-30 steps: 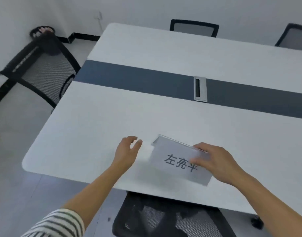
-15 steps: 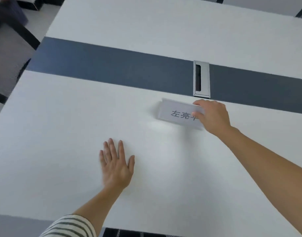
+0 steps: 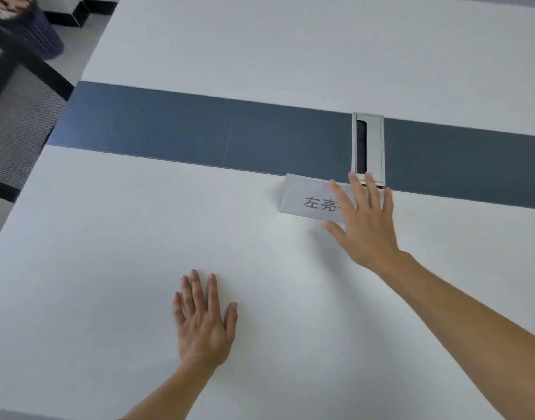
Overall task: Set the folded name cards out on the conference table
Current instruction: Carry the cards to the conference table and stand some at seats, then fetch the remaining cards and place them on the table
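Spread flat, my left hand [image 3: 204, 324] presses palm-down on the white conference table [image 3: 108, 268], fingers apart and pointing away from me, holding nothing. Out to the right and farther off, my right hand [image 3: 366, 225] reaches forward with its fingers fanned open, not gripping anything; it covers the right end of the folded name card [image 3: 308, 198], though I cannot tell whether it presses on the paper or hovers just over it. That card stands on the near white part of the table with its printed face toward me, its far edge right at the dark blue strip [image 3: 199, 128] that runs left to right across the tabletop. A metal cable port [image 3: 368, 147] is set in the strip just beyond my right fingertips. Off the far left corner, a mesh chair [image 3: 14, 128] and a dark wastebasket [image 3: 33, 34] stand on the floor.
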{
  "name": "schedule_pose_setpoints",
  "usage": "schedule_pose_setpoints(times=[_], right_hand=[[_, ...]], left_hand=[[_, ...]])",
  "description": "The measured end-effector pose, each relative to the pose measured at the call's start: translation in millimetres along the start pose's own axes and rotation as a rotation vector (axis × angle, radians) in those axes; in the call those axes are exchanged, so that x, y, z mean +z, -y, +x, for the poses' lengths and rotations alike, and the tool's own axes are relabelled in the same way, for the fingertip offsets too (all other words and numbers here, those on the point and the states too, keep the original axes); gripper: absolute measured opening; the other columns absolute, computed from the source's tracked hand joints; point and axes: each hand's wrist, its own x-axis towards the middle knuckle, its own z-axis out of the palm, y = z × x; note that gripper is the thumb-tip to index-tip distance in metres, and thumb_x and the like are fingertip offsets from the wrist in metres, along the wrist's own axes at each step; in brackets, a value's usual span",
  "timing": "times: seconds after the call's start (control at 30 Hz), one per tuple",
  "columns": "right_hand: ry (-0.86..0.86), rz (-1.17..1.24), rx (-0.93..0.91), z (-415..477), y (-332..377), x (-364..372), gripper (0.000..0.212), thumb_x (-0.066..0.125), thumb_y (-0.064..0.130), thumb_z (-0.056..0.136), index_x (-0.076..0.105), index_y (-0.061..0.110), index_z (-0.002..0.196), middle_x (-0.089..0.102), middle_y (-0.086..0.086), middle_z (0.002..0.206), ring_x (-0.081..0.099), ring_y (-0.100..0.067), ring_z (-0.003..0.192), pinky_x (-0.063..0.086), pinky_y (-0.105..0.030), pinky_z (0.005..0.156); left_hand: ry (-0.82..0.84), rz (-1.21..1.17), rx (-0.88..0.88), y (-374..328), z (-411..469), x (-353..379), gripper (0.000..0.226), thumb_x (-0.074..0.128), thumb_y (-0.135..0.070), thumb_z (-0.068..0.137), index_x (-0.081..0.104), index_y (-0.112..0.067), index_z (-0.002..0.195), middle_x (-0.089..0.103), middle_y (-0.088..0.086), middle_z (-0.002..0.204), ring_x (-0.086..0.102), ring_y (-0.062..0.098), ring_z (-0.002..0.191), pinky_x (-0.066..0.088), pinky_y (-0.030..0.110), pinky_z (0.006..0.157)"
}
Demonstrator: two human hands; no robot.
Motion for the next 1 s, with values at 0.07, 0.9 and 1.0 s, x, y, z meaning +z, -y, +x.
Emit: schedule_pose_setpoints(times=[0.07, 0.9, 1.0], right_hand=[[0.034, -0.034, -0.038, -2, -1, 6, 0.074, 0.056, 0.051, 0.087, 0.028, 0.026, 0.151, 0.017, -0.016, 0.161, 0.010, -0.039, 0.148, 0.010, -0.063, 0.113], [0.207, 0.568, 0.324, -100, 30, -25, 0.036, 0.060, 0.036, 0.089, 0.062, 0.021, 0.121, 0.066, 0.002, 0.121, 0.062, -0.018, 0.108, 0.049, -0.037, 0.095], [0.296, 0.692, 0.436, -178, 48, -35, 0.027, 0.063, 0.037, 0.086, 0.068, 0.022, 0.109, 0.067, 0.012, 0.095, 0.065, -0.012, 0.092, 0.053, -0.031, 0.083]], left_hand=[[0.007, -0.005, 0.001, -1, 0, -1, 0.075, 0.011, -0.057, 0.091, 0.021, -0.011, 0.149, 0.014, 0.019, 0.158, 0.007, 0.034, 0.147, -0.001, 0.045, 0.118], [0.004, -0.080, 0.041, 2, -5, -5, 0.073, 0.014, -0.056, 0.092, 0.006, -0.015, 0.152, 0.000, 0.019, 0.160, -0.004, 0.034, 0.148, 0.001, 0.049, 0.120], [0.106, -0.045, 0.108, 9, -4, -23, 0.067, 0.024, -0.051, 0.094, 0.011, -0.016, 0.151, 0.001, 0.018, 0.160, -0.002, 0.034, 0.147, 0.007, 0.046, 0.120]])
